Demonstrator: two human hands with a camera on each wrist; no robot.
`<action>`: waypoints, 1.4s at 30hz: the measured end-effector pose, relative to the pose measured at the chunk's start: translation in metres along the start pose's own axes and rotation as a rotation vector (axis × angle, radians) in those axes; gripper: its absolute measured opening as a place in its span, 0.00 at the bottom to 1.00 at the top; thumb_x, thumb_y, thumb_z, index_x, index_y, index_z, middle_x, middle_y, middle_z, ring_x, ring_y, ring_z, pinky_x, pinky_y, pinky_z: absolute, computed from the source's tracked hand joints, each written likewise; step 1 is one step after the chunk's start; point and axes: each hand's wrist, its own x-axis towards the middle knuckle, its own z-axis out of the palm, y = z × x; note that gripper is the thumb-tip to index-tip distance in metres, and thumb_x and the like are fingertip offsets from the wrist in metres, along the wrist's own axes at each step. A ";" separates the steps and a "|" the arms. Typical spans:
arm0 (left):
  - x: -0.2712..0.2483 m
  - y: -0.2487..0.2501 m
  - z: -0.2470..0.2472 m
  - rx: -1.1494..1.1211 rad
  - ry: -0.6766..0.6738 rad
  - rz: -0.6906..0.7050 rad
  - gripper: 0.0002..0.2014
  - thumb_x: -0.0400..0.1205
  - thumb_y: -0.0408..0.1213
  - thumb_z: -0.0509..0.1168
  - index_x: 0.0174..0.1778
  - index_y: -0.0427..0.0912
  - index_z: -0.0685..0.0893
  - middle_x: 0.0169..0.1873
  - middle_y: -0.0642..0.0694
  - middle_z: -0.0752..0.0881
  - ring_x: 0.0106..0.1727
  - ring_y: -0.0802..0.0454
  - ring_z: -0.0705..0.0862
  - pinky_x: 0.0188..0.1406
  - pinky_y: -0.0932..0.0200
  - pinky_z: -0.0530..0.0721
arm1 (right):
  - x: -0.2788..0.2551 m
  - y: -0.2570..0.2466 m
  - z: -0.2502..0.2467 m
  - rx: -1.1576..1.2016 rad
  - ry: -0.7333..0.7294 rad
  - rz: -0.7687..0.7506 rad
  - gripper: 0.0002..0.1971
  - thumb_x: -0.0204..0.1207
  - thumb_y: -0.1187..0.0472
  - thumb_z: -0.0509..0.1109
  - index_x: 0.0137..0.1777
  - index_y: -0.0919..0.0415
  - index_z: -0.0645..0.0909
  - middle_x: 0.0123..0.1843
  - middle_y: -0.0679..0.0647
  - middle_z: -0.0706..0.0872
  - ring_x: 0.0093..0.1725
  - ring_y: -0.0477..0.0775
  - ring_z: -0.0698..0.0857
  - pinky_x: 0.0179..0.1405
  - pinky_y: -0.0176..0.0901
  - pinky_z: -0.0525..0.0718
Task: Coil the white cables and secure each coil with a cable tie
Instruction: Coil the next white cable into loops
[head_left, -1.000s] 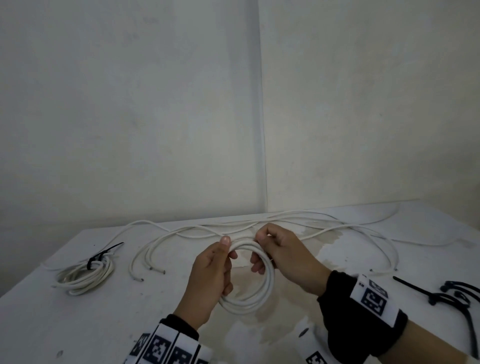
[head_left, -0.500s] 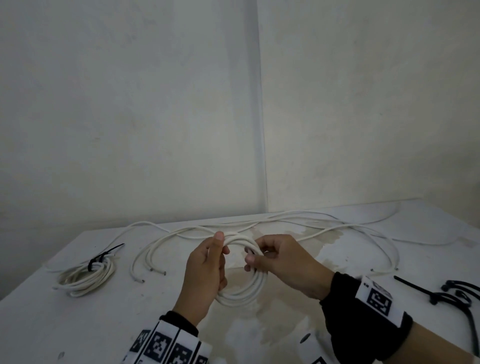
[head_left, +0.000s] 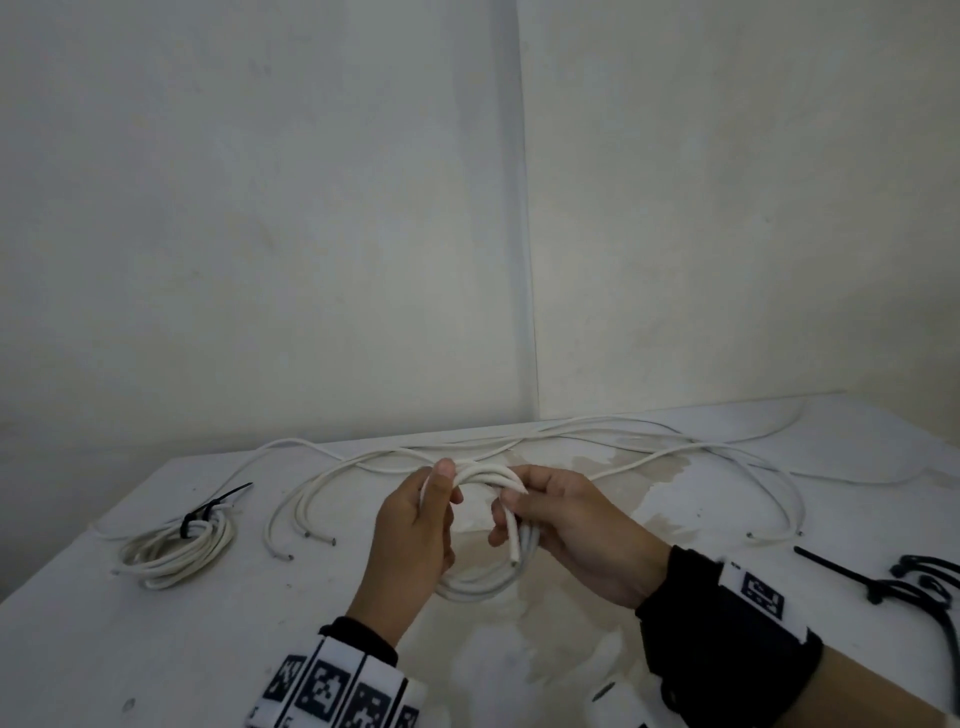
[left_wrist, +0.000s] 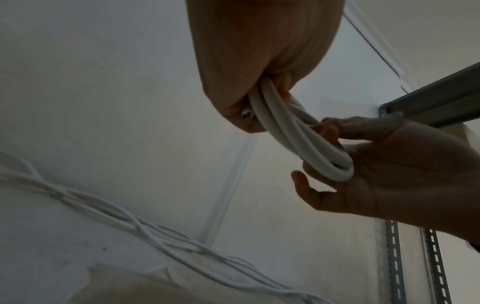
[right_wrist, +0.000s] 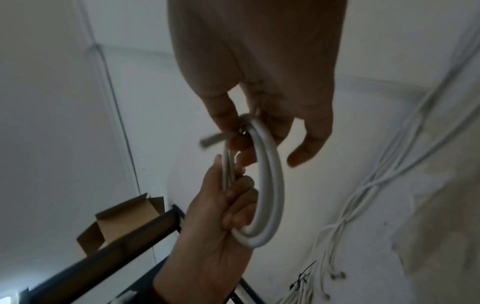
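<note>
Hands come first, nearest the camera: the left hand (head_left: 415, 525) has its fingers and thumb curled round the 9 o'clock side of a white cable coil (head_left: 485, 582), and the right hand (head_left: 571, 525) grips the 3 o'clock side with curled fingers, the cut cable end (head_left: 514, 558) poking down toward 6 o'clock beside its fingertips. This coil is held just above the near middle of the white table (head_left: 156, 649), its ring standing roughly upright with its long axis running 12 to 6 o'clock; it looks fully wound but carries no tie, so binding it seems the next step. Out at 3 o'clock lie spare black cable ties (head_left: 914, 582), untouched. At 9 o'clock rests a finished coil (head_left: 171, 551), flat on the table, cinched with a black cable tie (head_left: 208, 512) whose tail points toward 1 o'clock. Farther off, toward 12 o'clock, several loose white cables (head_left: 597, 441) sprawl lengthwise from 9 to 3 o'clock, uncoiled. By this reckoning one coil is done, one half done, and most remain.
</note>
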 end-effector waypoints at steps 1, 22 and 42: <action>0.002 0.001 -0.002 0.010 0.011 0.011 0.19 0.84 0.44 0.54 0.31 0.37 0.74 0.12 0.53 0.66 0.13 0.59 0.63 0.13 0.67 0.64 | 0.000 -0.003 0.000 -0.049 -0.030 0.008 0.07 0.79 0.71 0.61 0.52 0.65 0.79 0.31 0.52 0.82 0.32 0.47 0.83 0.39 0.39 0.77; -0.002 -0.014 0.004 0.353 0.018 0.328 0.06 0.82 0.50 0.49 0.46 0.60 0.72 0.19 0.51 0.74 0.21 0.57 0.76 0.22 0.64 0.72 | 0.006 -0.002 0.004 -0.630 0.144 -0.295 0.08 0.84 0.58 0.54 0.58 0.53 0.73 0.35 0.48 0.75 0.31 0.47 0.76 0.34 0.34 0.76; -0.001 -0.001 0.012 0.040 -0.036 -0.009 0.17 0.86 0.44 0.52 0.36 0.40 0.77 0.19 0.51 0.68 0.17 0.61 0.67 0.20 0.64 0.71 | -0.003 -0.013 -0.009 -0.399 0.037 -0.105 0.16 0.85 0.54 0.51 0.62 0.62 0.75 0.35 0.49 0.77 0.32 0.44 0.80 0.41 0.36 0.80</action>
